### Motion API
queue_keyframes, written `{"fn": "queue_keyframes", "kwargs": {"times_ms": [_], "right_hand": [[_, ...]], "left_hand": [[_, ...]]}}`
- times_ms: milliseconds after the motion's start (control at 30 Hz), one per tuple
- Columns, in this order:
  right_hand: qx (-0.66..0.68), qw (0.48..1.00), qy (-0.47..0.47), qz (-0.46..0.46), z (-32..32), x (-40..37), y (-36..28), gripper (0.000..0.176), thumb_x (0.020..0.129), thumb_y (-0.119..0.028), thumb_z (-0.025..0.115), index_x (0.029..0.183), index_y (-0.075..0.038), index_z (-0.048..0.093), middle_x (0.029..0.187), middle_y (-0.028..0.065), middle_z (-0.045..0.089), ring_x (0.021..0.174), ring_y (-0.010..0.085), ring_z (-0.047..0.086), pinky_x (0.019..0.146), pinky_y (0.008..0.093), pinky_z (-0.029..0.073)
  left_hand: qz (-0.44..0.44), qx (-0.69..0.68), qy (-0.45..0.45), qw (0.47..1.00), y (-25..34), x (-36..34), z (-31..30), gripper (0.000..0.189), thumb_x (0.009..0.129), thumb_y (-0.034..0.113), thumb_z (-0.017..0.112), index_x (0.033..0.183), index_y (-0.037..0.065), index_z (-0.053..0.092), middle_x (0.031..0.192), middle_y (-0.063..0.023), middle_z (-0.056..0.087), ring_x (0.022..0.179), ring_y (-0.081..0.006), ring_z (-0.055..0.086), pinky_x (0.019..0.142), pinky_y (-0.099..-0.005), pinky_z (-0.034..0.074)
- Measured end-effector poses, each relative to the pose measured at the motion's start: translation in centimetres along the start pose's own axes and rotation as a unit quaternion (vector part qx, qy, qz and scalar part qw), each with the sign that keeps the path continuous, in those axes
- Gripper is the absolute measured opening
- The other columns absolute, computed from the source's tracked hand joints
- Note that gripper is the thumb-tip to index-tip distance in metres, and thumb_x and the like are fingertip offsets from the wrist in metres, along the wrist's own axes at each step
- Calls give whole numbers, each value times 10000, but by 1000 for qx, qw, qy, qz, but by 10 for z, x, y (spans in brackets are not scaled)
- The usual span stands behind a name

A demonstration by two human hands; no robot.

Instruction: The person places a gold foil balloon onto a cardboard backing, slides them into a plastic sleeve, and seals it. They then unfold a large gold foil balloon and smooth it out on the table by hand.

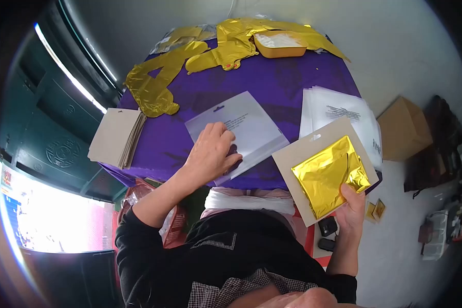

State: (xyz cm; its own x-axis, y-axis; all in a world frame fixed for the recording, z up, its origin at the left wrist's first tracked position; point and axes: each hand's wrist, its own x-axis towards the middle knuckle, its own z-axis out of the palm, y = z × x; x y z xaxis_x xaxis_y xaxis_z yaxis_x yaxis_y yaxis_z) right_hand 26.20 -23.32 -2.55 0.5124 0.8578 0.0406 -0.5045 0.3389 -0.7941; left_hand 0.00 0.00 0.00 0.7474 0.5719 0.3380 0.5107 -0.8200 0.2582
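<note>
My right hand (351,208) grips a grey-beige cardboard sheet (286,159) at its lower right edge. A folded gold foil balloon (323,179) lies flat against the sheet, my thumb pressing on it. A clear plastic bag (262,131) with a hang hole and small printed text lies slanted on the table. My left hand (210,151) rests on the bag's left part with fingers bent and the thumb apart from them. Part of the bag is hidden under that hand.
A purple cloth covers the table (272,77). Cardboard sheets (115,136) are stacked at left, plastic bags (339,108) at right. Unfolded gold foil balloons (236,43) and a yellow tub (280,50) of white material sit at the back. A cardboard box (405,128) stands right.
</note>
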Motion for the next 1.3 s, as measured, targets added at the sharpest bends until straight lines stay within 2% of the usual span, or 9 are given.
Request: {"fn": "queue_keyframes", "kwargs": {"times_ms": [67, 267, 600, 700, 867, 1000, 1100, 1167, 1300], "right_hand": [[-16, 1000, 21, 14, -8, 1, -8, 565, 842, 8, 629, 1372, -7, 432, 1302, 126, 566, 1153, 250, 592, 995, 390, 480], [-48, 998, 8, 46, 13, -7, 6, 577, 841, -10, 619, 1381, -8, 415, 1313, 138, 557, 1169, 265, 586, 998, 391, 485], [-37, 998, 50, -14, 3, -14, 2, 585, 844, -51, 643, 1380, -3, 414, 1324, 137, 548, 1189, 273, 567, 1021, 396, 466], [-9, 996, 65, -56, -7, -16, -5, 595, 851, -64, 641, 1393, -10, 402, 1336, 134, 538, 1207, 274, 552, 1040, 406, 449], [28, 989, 66, -133, -27, -22, -14, 543, 902, -80, 579, 1409, -27, 393, 1352, 135, 533, 1215, 276, 548, 1049, 428, 446], [45, 986, 85, -139, -40, -27, -20, 534, 911, -81, 565, 1412, -28, 389, 1357, 140, 533, 1214, 277, 553, 1044, 429, 452], [44, 984, 85, -153, -43, -25, -22, 521, 923, -83, 547, 1415, -29, 386, 1360, 147, 533, 1215, 277, 556, 1041, 429, 456], [55, 984, 66, -159, -42, -25, -22, 511, 926, -83, 542, 1412, -29, 392, 1359, 148, 533, 1211, 277, 558, 1042, 428, 455], [73, 982, 65, -160, -46, -21, -22, 495, 931, -80, 533, 1403, -17, 400, 1356, 151, 535, 1214, 278, 556, 1043, 428, 455]], "left_hand": [[29, -46, -15, 998, 8, 10, 5, 308, 761, 238, 775, 869, 30, 574, 955, -149, 578, 942, -343, 539, 811, -421, 451], [12, -109, -117, 987, -22, 17, 5, 259, 769, 212, 750, 819, 24, 579, 865, -143, 585, 898, -341, 551, 782, -426, 451], [2, -143, -81, 986, -37, 35, 16, 111, 833, 102, 641, 817, -2, 605, 817, -176, 609, 840, -377, 599, 745, -437, 475], [6, -155, 40, 987, -28, 62, 17, 141, 850, 125, 627, 808, -6, 597, 815, -181, 607, 853, -380, 596, 736, -456, 474], [182, -179, 229, 939, 20, 119, 8, 100, 862, 99, 582, 832, 5, 566, 820, -158, 581, 779, -367, 591, 713, -429, 474], [329, -9, 93, 940, 40, 154, 45, 112, 817, 107, 592, 801, 8, 545, 818, -167, 588, 788, -368, 598, 716, -441, 481], [296, 13, -8, 955, 48, 170, 70, 153, 781, 135, 593, 778, -1, 524, 801, -215, 613, 771, -405, 609, 699, -483, 489], [111, -42, -8, 993, 58, 181, 65, 201, 778, 164, 592, 778, -21, 514, 762, -263, 624, 739, -445, 613, 675, -524, 487], [124, -122, 32, 984, 62, 177, 95, 270, 887, 216, 554, 789, -31, 514, 712, -272, 618, 718, -468, 611, 663, -539, 480]]}}
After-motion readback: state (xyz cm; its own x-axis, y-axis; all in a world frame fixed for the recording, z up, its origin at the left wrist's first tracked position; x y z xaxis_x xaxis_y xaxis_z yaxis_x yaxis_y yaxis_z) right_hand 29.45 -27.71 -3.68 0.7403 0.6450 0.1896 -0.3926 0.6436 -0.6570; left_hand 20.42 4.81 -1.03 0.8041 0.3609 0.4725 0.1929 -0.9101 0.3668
